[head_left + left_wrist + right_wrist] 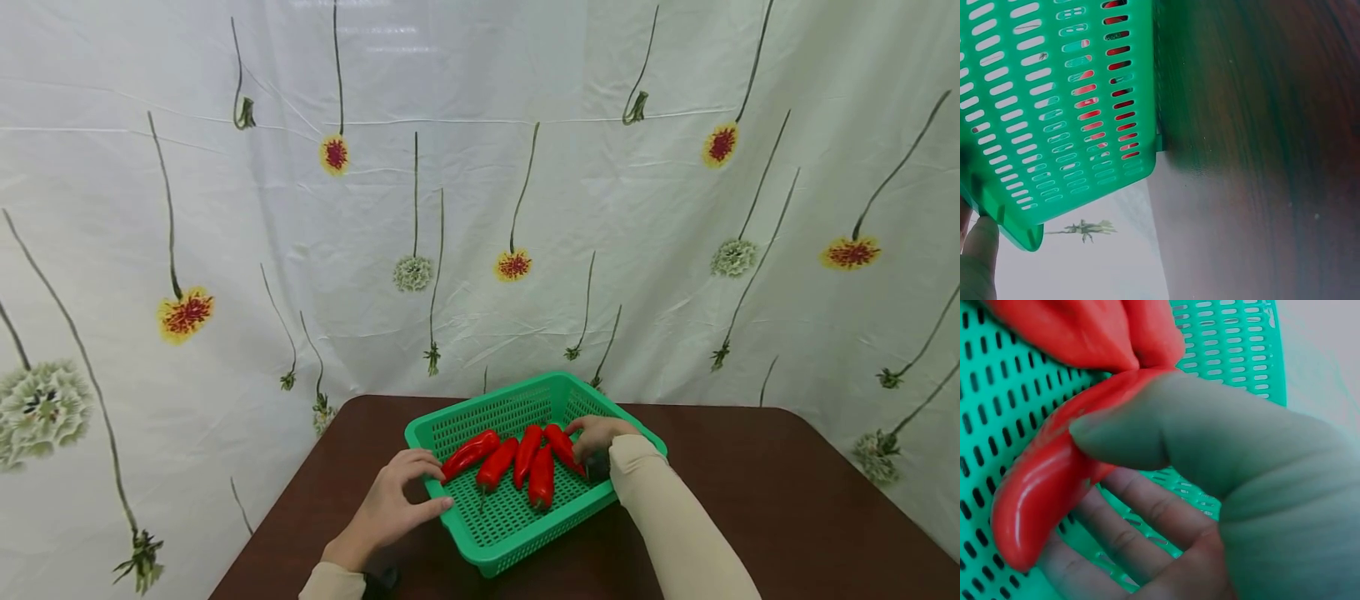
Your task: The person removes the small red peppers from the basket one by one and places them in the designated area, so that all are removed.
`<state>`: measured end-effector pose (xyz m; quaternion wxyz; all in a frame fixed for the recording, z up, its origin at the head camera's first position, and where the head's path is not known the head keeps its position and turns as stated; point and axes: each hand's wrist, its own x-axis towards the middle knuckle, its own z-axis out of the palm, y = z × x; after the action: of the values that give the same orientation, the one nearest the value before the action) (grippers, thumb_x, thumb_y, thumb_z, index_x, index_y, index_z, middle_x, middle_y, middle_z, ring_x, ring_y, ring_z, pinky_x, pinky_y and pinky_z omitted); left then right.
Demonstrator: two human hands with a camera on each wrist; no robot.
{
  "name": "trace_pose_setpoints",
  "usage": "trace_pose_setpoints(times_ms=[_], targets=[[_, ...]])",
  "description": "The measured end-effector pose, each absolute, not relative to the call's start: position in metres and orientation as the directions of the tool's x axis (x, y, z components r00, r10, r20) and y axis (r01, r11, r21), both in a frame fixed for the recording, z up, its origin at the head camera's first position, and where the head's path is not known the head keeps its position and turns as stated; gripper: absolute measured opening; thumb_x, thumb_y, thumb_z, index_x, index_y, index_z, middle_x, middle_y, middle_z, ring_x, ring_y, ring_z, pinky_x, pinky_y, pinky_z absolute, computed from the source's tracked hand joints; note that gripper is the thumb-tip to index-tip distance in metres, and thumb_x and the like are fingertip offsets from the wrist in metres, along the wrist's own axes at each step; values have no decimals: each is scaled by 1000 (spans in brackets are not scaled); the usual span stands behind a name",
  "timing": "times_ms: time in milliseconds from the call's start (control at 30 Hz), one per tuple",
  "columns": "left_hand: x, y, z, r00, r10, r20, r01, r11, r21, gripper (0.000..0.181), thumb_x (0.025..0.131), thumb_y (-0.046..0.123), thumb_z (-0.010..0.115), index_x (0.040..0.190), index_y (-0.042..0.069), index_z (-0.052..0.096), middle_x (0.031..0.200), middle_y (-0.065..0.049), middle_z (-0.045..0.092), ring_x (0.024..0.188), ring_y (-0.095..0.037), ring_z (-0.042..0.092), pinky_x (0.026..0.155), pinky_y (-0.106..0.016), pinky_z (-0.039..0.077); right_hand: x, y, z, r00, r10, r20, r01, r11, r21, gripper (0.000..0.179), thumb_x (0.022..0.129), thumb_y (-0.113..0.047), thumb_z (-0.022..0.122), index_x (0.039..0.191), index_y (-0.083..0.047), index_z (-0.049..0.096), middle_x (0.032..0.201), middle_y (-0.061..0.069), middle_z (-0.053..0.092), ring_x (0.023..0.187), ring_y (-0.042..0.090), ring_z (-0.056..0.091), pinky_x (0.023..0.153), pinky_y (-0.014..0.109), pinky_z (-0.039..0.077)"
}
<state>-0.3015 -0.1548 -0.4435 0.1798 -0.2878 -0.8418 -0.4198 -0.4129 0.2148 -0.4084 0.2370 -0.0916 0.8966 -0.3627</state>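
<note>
Inside a green plastic basket [516, 554] with slotted walls lie several long red peppers [470, 452], loosely side by side. My right hand [597, 435] reaches in over the right side. It pinches the rightmost red pepper [1035, 494], thumb on top and the other fingers along its underside. At the left side, my left hand [397, 493] holds the basket's rim, thumb and fingertips set apart along it. The left wrist view has the basket's outer wall [1054, 125] up close, with a finger [984, 240] touching the rim and most of that hand out of frame.
The basket stands at an angle on a dark brown table [750, 492]. Behind the table hangs a pale cloth [465, 75] printed with flowers. Dark objects, partly hidden, sit at both wrists.
</note>
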Motion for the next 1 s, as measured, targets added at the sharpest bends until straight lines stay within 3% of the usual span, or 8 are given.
trace_pose_setpoints(times_ms=[67, 167, 500, 533, 633, 733, 833, 1000], targets=[[-301, -155, -444, -775, 333, 538, 630, 481, 609, 17, 84, 32, 82, 97, 30, 71, 119, -3, 67, 121, -25, 57, 99, -52, 51, -413, 216, -408, -871, -341, -353, 6, 712, -702, 58, 85, 3, 64, 141, 5, 47, 122, 18, 62, 98, 24, 68, 84, 36, 56], [-302, -156, -444, -777, 335, 533, 628, 482, 612, 17, 84, 32, 82, 97, 30, 71, 120, -5, 67, 122, -26, 56, 100, -54, 50, -411, 216, -407, -878, -333, -345, 10, 707, -707, 57, 86, 2, 63, 141, 3, 48, 118, 17, 64, 92, 22, 66, 74, 31, 53], [-303, -157, -447, -779, 333, 531, 625, 486, 611, 18, 84, 33, 82, 98, 30, 71, 121, 1, 66, 123, -27, 55, 99, -57, 49, -414, 217, -400, -866, -378, -328, 30, 616, -787, 65, 87, -4, 61, 149, 0, 40, 112, 12, 70, 77, 10, 58, 48, 22, 25], [-303, -158, -446, -779, 331, 532, 624, 488, 610, 18, 84, 33, 82, 98, 31, 71, 121, 2, 66, 123, -27, 55, 99, -57, 49, -414, 217, -399, -860, -392, -326, 39, 587, -809, 66, 87, -3, 60, 150, 0, 38, 110, 11, 70, 76, 10, 57, 48, 22, 23], [-304, -158, -447, -779, 326, 536, 624, 489, 609, 18, 84, 33, 82, 98, 31, 71, 121, 3, 66, 123, -26, 55, 99, -56, 50, -413, 214, -396, -848, -424, -318, 79, 491, -867, 65, 89, -1, 58, 150, 1, 34, 111, 11, 69, 82, 12, 61, 56, 23, 38], [-304, -158, -447, -775, 326, 542, 629, 487, 606, 18, 84, 32, 82, 98, 31, 71, 121, 3, 66, 123, -26, 56, 99, -55, 50, -413, 212, -394, -845, -446, -296, 94, 421, -902, 66, 90, 2, 58, 151, 4, 31, 121, 18, 65, 100, 22, 67, 80, 36, 53], [-304, -158, -448, -774, 321, 546, 630, 485, 607, 18, 84, 32, 82, 98, 31, 71, 120, 5, 65, 122, -25, 56, 99, -54, 50, -414, 212, -393, -851, -443, -281, 103, 383, -918, 68, 90, 3, 58, 152, 2, 30, 132, 22, 60, 108, 26, 66, 93, 48, 53], [-304, -157, -448, -770, 323, 549, 634, 481, 606, 18, 84, 29, 82, 99, 30, 71, 120, 5, 65, 122, -26, 56, 99, -54, 50, -415, 214, -390, -863, -431, -263, 122, 327, -937, 71, 89, 5, 59, 153, 0, 30, 133, 19, 59, 105, 21, 66, 95, 48, 53]])
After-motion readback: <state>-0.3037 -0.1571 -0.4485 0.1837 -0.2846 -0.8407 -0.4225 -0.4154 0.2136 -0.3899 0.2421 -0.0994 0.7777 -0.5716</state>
